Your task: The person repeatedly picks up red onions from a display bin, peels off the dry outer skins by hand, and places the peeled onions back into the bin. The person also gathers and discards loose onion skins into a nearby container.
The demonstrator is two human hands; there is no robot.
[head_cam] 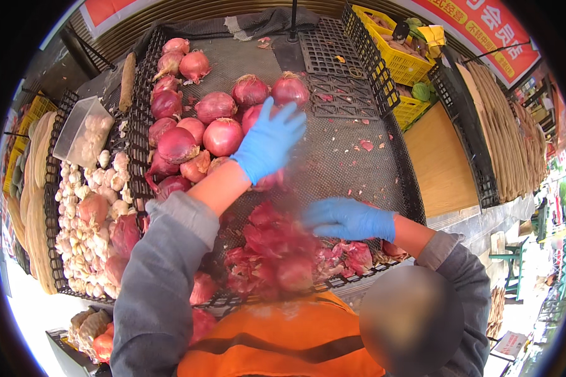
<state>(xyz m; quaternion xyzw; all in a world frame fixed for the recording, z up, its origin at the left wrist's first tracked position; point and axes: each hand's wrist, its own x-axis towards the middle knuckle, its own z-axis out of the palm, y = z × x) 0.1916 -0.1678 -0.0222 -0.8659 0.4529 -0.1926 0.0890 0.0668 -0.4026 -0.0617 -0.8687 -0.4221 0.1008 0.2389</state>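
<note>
Both hands wear blue gloves over a black mesh-lined crate of red onions. My left hand (271, 141) is spread, fingers apart, over the right edge of a pile of red onions (222, 136); its fingertips are near a large onion (290, 88). My right hand (349, 219) lies lower right, slightly blurred, palm down with fingers pointing left, above loose red onion skins (264, 235). Whether it holds anything is hidden. The skins are heaped along the crate's near edge, and a blurred patch lies between the hands.
Left of the onions, a black crate holds garlic bulbs (94, 188) and a clear plastic box (85, 127). Yellow crates (398, 56) stand at the back right. Black plastic grates (337, 52) lie at the back; a thin black post (293, 21) rises there. Long brown roots (504, 132) fill a crate further right.
</note>
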